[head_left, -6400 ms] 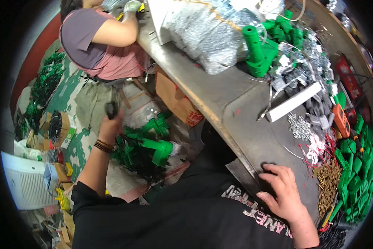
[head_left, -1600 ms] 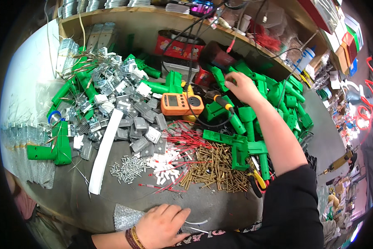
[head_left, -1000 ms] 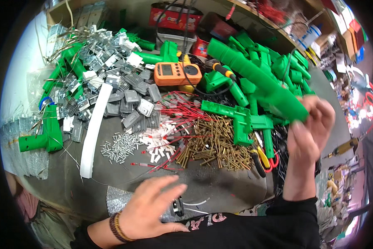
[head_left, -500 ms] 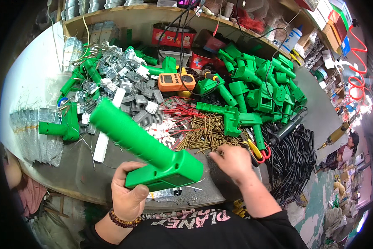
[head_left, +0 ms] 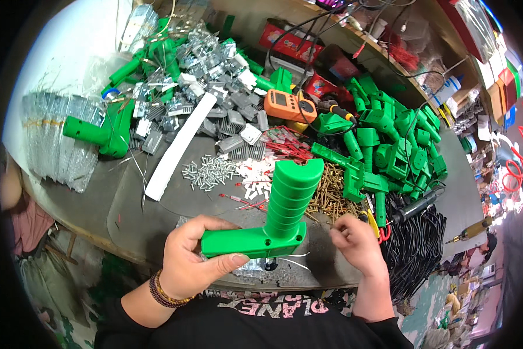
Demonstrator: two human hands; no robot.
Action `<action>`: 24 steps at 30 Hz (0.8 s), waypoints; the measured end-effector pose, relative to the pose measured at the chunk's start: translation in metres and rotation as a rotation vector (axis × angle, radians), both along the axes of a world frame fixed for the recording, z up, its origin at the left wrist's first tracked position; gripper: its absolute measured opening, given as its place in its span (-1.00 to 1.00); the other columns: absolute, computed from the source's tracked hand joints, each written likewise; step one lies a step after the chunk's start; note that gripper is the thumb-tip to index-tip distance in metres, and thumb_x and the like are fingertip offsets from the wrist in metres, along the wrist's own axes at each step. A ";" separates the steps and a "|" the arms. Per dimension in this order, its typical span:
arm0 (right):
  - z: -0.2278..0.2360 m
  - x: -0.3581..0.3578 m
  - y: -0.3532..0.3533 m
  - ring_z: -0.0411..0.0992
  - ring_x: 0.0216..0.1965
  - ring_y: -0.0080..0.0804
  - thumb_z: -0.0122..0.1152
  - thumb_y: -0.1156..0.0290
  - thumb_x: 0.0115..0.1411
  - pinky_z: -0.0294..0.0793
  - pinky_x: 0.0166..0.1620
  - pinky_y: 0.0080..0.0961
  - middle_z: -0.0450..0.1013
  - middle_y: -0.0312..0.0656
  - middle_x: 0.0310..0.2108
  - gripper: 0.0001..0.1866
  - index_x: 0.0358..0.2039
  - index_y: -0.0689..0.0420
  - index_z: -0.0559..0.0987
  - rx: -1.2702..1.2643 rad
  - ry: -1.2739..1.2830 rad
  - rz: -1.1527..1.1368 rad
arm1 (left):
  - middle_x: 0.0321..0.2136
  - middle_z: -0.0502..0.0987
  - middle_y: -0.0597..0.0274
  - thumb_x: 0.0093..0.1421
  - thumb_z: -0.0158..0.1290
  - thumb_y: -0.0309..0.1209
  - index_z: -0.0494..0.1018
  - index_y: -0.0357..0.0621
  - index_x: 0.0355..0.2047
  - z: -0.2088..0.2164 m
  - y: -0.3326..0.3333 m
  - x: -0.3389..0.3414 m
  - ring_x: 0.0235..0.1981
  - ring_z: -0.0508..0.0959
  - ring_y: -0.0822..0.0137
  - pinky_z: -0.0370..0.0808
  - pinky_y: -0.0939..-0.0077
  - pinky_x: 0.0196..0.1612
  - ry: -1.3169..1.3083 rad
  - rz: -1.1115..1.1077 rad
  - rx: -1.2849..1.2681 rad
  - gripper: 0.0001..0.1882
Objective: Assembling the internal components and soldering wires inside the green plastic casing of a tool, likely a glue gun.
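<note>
My left hand [head_left: 193, 254] grips a green plastic handle housing [head_left: 287, 200] by its boxy base, thumb along the near side. Its ridged round grip points up and away, and dark screw holes show at the base. White wires and a shiny silvery part stick out beneath it. To the right, my right hand [head_left: 357, 243] hovers with curled, pinched fingers, just on the near side of a heap of brass-coloured screws [head_left: 333, 189]. Whatever the fingertips may hold is too small to make out.
Green housings [head_left: 398, 134] are piled at the right, above a black cable bundle [head_left: 415, 247]. Grey heat sinks [head_left: 232, 119], small silver screws [head_left: 208, 173], an orange meter [head_left: 287, 106] and a white strip [head_left: 180, 148] lie behind. Another green housing [head_left: 113, 131] rests at the left.
The housing has turned in my left hand, its grip swinging from the upper left to upright. My right hand has drawn back slightly from the brass screws, fingers curled. The view has shifted.
</note>
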State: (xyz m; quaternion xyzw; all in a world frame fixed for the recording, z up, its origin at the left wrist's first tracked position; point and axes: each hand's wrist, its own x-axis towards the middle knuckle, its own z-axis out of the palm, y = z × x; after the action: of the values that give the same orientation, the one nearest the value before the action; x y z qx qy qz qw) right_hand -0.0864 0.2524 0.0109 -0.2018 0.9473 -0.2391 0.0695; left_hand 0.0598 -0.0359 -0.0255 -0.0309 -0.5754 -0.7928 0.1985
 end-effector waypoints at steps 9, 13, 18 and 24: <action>0.066 0.010 -0.057 0.45 -0.34 -0.20 0.30 0.58 -0.06 0.45 -0.29 -0.37 0.45 -0.17 -0.34 -0.72 -0.26 0.15 0.58 -0.174 0.498 0.766 | -0.30 0.63 0.25 0.11 0.37 -0.49 0.48 -0.27 -0.15 0.009 -0.022 -0.003 -0.31 0.59 0.55 0.53 0.63 -0.25 -0.095 -0.141 -0.055 -0.65; 0.092 0.008 -0.069 0.43 -0.31 -0.38 0.23 0.44 -0.06 0.41 -0.27 -0.43 0.42 -0.29 -0.32 -0.74 -0.27 0.06 0.59 0.051 0.658 0.967 | -0.31 0.63 0.25 0.11 0.38 -0.48 0.48 -0.27 -0.16 0.008 -0.029 -0.004 -0.32 0.60 0.54 0.53 0.62 -0.24 -0.070 -0.129 -0.102 -0.65; 0.112 0.017 -0.086 0.36 -0.37 -0.52 0.23 0.33 -0.08 0.26 -0.32 -0.53 0.43 -0.45 -0.31 -0.80 -0.36 -0.05 0.58 0.204 0.937 1.226 | -0.35 0.63 0.29 0.13 0.36 -0.46 0.47 -0.27 -0.15 0.025 -0.044 -0.008 -0.34 0.59 0.56 0.51 0.64 -0.28 -0.096 -0.219 0.085 -0.65; 0.122 0.013 -0.094 0.30 -0.41 -0.55 0.23 0.29 -0.15 0.18 -0.32 -0.53 0.41 -0.50 -0.32 -0.80 -0.41 -0.10 0.58 0.142 1.063 1.125 | -0.31 0.62 0.26 0.08 0.40 -0.45 0.46 -0.27 -0.16 0.020 -0.052 -0.008 -0.31 0.58 0.57 0.50 0.63 -0.24 -0.079 -0.221 -0.076 -0.61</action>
State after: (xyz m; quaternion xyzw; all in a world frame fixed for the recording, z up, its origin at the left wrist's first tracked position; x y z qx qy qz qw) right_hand -0.0735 0.1580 0.1327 -0.7348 0.6216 0.0222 -0.2706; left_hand 0.0517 -0.0878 -0.0057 -0.0704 -0.6057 -0.7879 0.0855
